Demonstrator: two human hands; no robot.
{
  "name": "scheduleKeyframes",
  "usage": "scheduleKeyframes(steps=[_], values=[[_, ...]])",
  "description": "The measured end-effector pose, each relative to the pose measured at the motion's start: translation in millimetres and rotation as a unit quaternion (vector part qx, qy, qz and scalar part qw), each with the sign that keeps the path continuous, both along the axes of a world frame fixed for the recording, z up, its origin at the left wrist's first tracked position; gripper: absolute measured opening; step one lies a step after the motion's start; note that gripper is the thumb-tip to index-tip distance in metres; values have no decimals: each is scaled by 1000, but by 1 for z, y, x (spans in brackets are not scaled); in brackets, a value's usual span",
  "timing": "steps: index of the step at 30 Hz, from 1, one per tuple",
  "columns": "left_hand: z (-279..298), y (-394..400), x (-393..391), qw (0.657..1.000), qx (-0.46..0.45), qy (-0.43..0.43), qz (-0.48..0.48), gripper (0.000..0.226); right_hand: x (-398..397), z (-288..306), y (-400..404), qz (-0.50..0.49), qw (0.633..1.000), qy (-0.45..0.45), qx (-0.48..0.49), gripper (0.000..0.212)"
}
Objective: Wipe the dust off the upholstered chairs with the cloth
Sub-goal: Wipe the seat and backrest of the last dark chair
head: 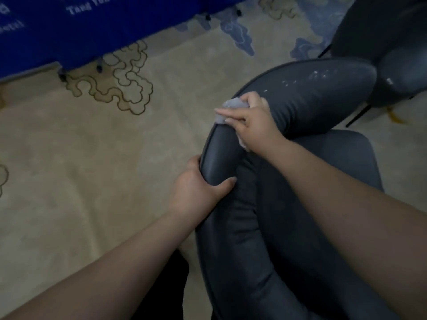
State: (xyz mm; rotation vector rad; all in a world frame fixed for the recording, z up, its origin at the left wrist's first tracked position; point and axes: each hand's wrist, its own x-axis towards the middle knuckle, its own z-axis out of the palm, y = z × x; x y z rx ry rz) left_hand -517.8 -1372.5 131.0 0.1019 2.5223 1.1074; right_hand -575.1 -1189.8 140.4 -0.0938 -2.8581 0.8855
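A dark grey upholstered chair (307, 105) fills the right half of the view, its curved padded backrest running from bottom centre up to the upper right. White dust specks (318, 76) dot the top of the backrest. My right hand (251, 118) presses a small pale grey cloth (227, 109) against the backrest's outer curve, fingers closed over it. My left hand (198, 188) grips the backrest rim lower down, thumb on the inner side.
A second dark chair (392, 42) stands at the upper right, its thin black legs on the floor. Beige carpet (92, 158) with cloud patterns covers the floor. A blue table skirt (69, 31) with white lettering hangs along the top left.
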Motion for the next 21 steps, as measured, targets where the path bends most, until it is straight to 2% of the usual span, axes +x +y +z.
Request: scheduleKeyframes(steps=[4, 6, 9, 11, 15, 18, 21], values=[[10, 14, -59, 994, -21, -13, -105, 74, -36, 3, 19, -220, 974, -16, -53, 27], [14, 18, -82, 986, -39, -17, -164, 77, -25, 6, 6, -203, 977, -30, -51, 26], [13, 19, -101, 978, -34, -11, -204, 71, 3, 7, -25, -85, 996, -14, -32, 23], [13, 25, -108, 975, -26, -8, -221, 67, 2, 5, -22, -73, 997, -3, -22, 25], [7, 38, -127, 973, -18, 4, -230, 73, -40, -2, 32, -183, 982, 5, 42, 23], [6, 56, -148, 969, -7, 7, -246, 77, -58, -10, 70, -264, 964, 20, 23, 23], [7, 77, -169, 965, -7, 22, -261, 74, -60, -14, 64, -274, 961, 36, 8, 23]])
